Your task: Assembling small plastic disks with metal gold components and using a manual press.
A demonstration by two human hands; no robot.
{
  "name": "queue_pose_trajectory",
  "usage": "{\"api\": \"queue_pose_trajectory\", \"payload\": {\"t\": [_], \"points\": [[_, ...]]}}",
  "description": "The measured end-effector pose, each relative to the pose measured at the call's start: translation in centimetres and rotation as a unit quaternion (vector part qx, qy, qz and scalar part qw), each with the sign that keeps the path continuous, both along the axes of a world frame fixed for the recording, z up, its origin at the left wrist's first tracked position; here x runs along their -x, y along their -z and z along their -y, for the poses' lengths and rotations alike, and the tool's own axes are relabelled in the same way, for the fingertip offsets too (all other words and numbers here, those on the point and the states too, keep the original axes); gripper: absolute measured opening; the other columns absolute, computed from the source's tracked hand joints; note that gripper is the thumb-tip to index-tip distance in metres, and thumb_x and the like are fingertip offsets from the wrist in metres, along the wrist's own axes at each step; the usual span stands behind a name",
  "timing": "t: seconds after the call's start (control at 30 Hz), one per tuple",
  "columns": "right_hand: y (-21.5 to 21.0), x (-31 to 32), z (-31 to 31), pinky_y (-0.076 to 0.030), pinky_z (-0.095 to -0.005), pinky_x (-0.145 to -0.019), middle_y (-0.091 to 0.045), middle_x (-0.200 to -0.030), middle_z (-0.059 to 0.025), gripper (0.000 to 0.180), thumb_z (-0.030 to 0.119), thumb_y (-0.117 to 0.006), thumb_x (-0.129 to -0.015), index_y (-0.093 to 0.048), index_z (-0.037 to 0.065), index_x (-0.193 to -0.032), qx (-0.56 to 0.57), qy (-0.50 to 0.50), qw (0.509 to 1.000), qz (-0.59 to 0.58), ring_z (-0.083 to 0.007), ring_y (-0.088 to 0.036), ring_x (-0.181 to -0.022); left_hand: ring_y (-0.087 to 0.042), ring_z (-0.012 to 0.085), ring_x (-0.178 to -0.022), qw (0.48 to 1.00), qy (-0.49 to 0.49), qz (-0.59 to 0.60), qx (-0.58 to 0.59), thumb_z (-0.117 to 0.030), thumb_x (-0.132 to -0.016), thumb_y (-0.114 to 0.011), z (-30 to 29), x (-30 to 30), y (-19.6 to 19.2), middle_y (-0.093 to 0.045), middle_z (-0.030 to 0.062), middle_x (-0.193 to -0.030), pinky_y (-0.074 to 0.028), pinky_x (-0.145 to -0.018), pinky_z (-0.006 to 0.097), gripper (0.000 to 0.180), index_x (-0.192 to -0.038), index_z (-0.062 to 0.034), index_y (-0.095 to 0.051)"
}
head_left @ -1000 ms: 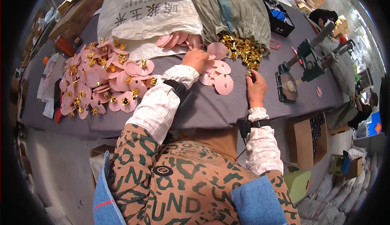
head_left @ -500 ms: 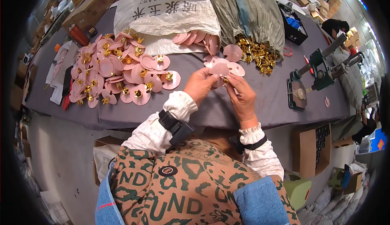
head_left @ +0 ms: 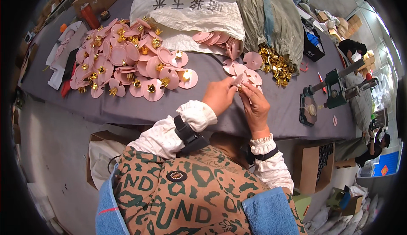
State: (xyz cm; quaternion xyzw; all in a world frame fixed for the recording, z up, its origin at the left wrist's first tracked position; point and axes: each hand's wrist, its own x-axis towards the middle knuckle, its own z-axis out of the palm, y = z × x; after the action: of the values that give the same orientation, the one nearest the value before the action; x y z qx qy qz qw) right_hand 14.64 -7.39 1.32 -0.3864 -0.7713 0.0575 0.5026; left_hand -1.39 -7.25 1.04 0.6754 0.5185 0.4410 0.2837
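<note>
Just in front of the loose pink discs [head_left: 253,60], both my hands are closed together over one piece. My left hand [head_left: 219,96] pinches a round pink disc [head_left: 239,80], which is tilted and partly covered by fingers. Against its underside, the fingertips of my right hand [head_left: 257,107] press a small gold metal clip [head_left: 240,89], mostly hidden. To the left lies a heap of pink discs with gold pronged clips [head_left: 151,88] fixed to them. Beyond my right hand, loose gold clips [head_left: 277,67] spill from a grey-green sack [head_left: 271,10].
More pink discs slide out of a white woven sack [head_left: 186,14] at the back. A green hand press [head_left: 335,86] stands at the right of the grey-covered table [head_left: 169,112]. An open cardboard box [head_left: 311,167] sits below the edge. Another person [head_left: 352,48] is at the far right.
The pink disc, earlier facing up, is now tilted more on edge between my fingers. My hands have drawn closer together. The whole view has shifted a little.
</note>
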Motion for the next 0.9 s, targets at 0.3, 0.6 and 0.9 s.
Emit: {"api": "queue_pose_trajectory", "payload": {"t": [0.3,0.6,0.9], "points": [[0.6,1.8,0.0,-0.055,-0.0318,-0.077,-0.071,-0.099,-0.0134,0.02,-0.001,-0.072,-0.079,-0.071,0.003,-0.099,-0.027,-0.008,0.999,0.024,-0.026,-0.069,-0.088,-0.064,0.0408,-0.077,0.997,-0.008,0.073,-0.011,-0.015,-0.089,-0.061,1.0,0.9,1.0,-0.067,0.0209,-0.082,-0.051,-0.067,0.043,0.017,-0.101,-0.0039,-0.063],[1.0,0.4,-0.1,-0.053,-0.0281,-0.084,-0.07,-0.107,-0.0107,0.024,0.002,-0.071,-0.082,-0.069,-0.002,-0.106,0.264,-0.038,0.952,-0.15,-0.0169,-0.066,-0.094,-0.062,0.044,-0.079,0.991,-0.085,-0.1,-0.001,-0.015,-0.088,-0.055,-2.0,8.0,0.2,-0.065,0.0234,-0.083,-0.05,-0.073,0.049,0.019,-0.103,-0.0051,-0.06],[6.2,-16.0,-8.5,-0.051,-0.0361,-0.083,-0.068,-0.1,-0.0136,0.023,0.011,-0.065,-0.084,-0.068,0.005,-0.106,0.125,0.324,0.937,-0.051,-0.0287,-0.064,-0.09,-0.06,0.0279,-0.108,0.91,-0.281,-0.234,-0.197,-0.016,-0.088,-0.063,-6.2,20.4,-10.1,-0.063,0.0163,-0.118,-0.046,-0.091,0.035,0.034,-0.118,-0.0001,-0.061]]}}
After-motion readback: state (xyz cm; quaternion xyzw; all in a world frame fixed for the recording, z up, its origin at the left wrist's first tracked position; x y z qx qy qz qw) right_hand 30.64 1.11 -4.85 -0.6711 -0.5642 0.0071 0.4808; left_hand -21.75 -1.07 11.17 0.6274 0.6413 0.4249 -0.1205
